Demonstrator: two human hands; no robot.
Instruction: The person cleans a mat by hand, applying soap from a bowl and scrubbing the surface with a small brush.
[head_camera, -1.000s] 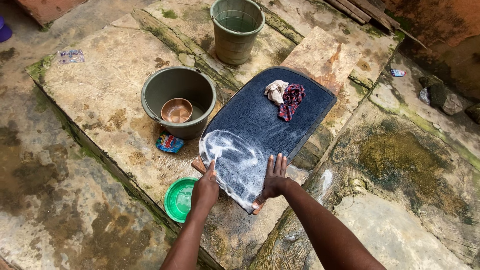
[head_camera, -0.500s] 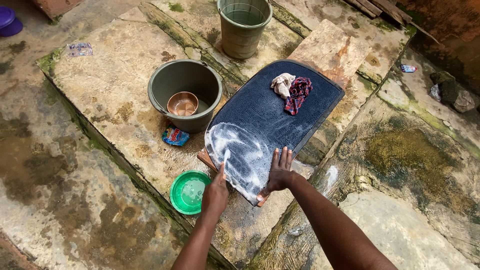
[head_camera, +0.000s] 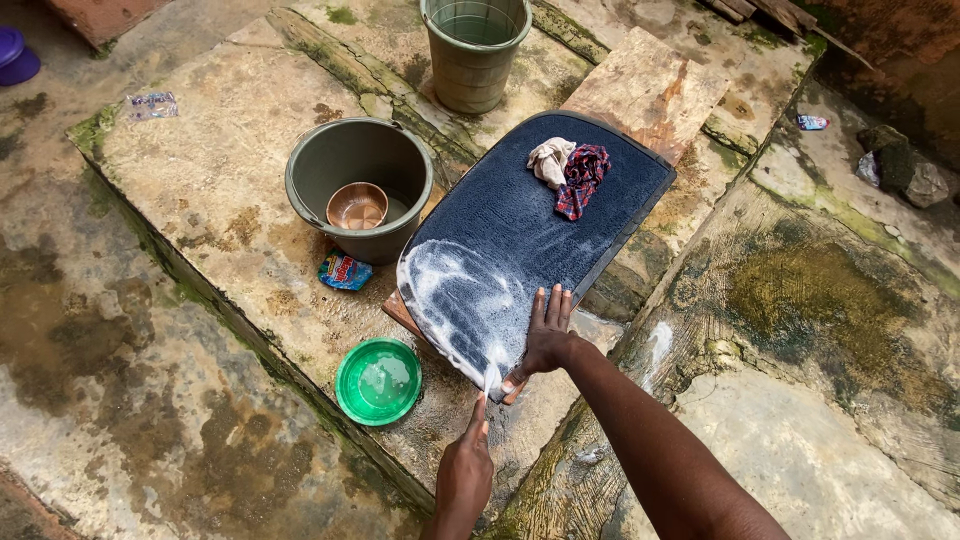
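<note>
Blue mat (head_camera: 545, 215) lies on a wooden board in the middle of the frame, with white soap foam (head_camera: 455, 305) on its lower end. The right hand (head_camera: 547, 335) presses flat and open on the mat's lower edge. The left hand (head_camera: 468, 470), low in the frame, points one finger up at the foamy corner; just left sits a green bowl (head_camera: 377, 381).

Dark blue mat (head_camera: 540, 230) looks like rough pile cloth, soapy-white near; green bowl (head_camera: 377, 381) glossy plastic; slab (head_camera: 200, 170) rough stained concrete.
</note>
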